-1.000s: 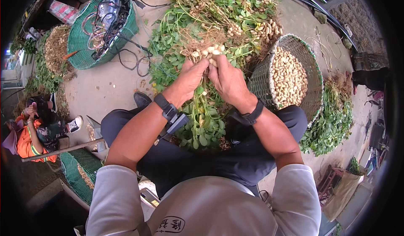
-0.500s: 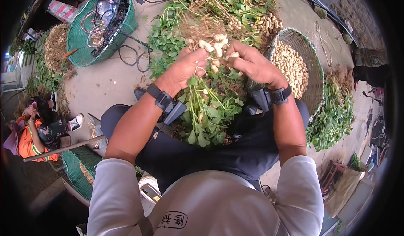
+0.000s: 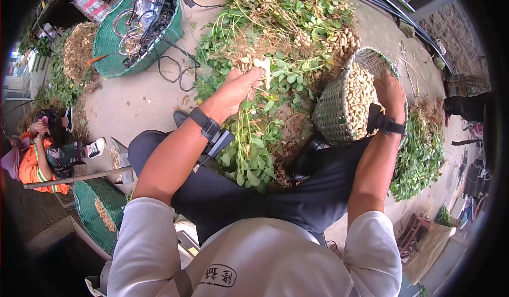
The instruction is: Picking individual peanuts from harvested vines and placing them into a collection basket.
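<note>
My left hand [image 3: 237,89] is closed around the stems of an uprooted peanut plant [image 3: 249,154]. Pale pods [image 3: 262,66] and brown roots show above the fist, and the leafy top hangs below it between my knees. To the right stands a woven green basket [image 3: 331,111], tilted and holding many loose peanuts [image 3: 360,98]. My right hand [image 3: 391,94] is at the basket's right rim, fingers curled over it and partly hidden.
A large heap of peanut plants [image 3: 286,16] lies ahead. A green basket of cables [image 3: 108,48] stands at left. Another plant pile [image 3: 421,164] lies beyond the peanut basket. A seated person in an orange vest [image 3: 37,162] is at far left, near another green basket [image 3: 87,201].
My right hand has left the plant's pods and moved right to the peanut basket, whose left wall now shows more. My left hand keeps the plant, at about the same place.
</note>
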The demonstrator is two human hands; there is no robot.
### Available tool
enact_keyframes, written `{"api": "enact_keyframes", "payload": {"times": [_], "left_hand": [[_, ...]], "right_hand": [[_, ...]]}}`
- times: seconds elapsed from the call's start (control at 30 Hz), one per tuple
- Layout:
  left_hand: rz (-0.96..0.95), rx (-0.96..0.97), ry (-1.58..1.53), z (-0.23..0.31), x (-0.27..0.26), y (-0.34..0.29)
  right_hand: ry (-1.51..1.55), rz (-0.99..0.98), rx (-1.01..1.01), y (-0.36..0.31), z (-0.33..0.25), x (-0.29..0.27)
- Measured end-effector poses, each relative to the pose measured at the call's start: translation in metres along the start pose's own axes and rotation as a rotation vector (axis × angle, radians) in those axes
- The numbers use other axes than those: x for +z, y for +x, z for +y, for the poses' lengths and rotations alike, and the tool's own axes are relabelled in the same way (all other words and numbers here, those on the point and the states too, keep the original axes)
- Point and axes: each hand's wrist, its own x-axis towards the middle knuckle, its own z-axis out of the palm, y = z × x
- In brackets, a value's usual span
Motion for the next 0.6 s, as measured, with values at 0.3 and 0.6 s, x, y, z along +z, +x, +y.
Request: {"api": "enact_keyframes", "payload": {"times": [0.3,0.6], "left_hand": [[-0.015,0.032,0.128,0.002,0.016,-0.006],[0.019,0.214,0.336,-0.030,-0.006,0.012]], "right_hand": [[0.799,-0.150,-0.717,-0.038,-0.158,-0.004],[0.646,-0.342,-0.719,-0.043,-0.200,-0.002]]}}
